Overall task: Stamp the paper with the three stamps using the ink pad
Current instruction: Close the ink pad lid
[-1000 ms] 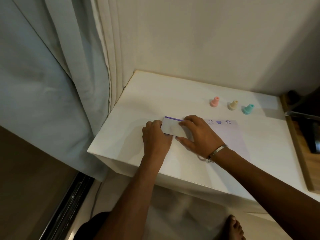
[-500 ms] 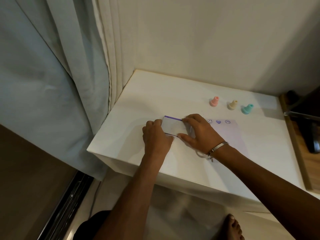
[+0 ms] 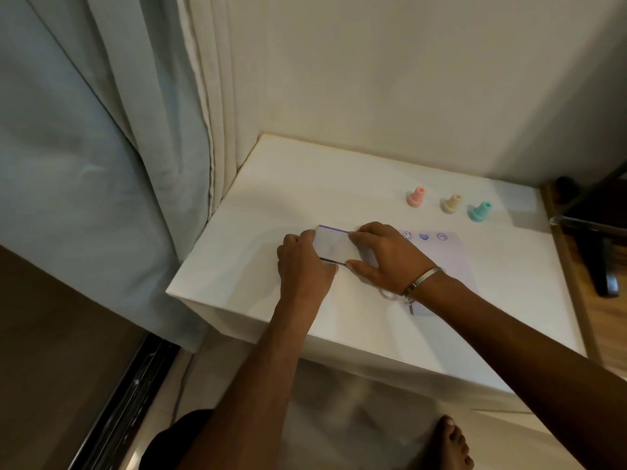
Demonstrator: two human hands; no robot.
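A flat ink pad case (image 3: pixel 334 244) with a purple far edge lies on the white table (image 3: pixel 339 198). My left hand (image 3: pixel 303 266) grips its left end. My right hand (image 3: pixel 386 256) holds its right side, fingers on the far and near edges. To the right lies a pale lilac paper (image 3: pixel 448 256) with three purple prints along its far edge, partly covered by my right wrist. Behind the paper stand a pink stamp (image 3: pixel 416 196), a cream stamp (image 3: pixel 451 203) and a teal stamp (image 3: pixel 479 212), all upright.
Curtains (image 3: pixel 101 164) hang at the left, beside the table's left edge. A wall rises behind the table. A wooden surface with dark objects (image 3: pixel 604 252) adjoins the right side. A bare foot (image 3: pixel 453 446) stands on the floor below.
Both hands stay on the ink pad case. My right hand has shifted slightly, and the case's near edge now shows a dark line.
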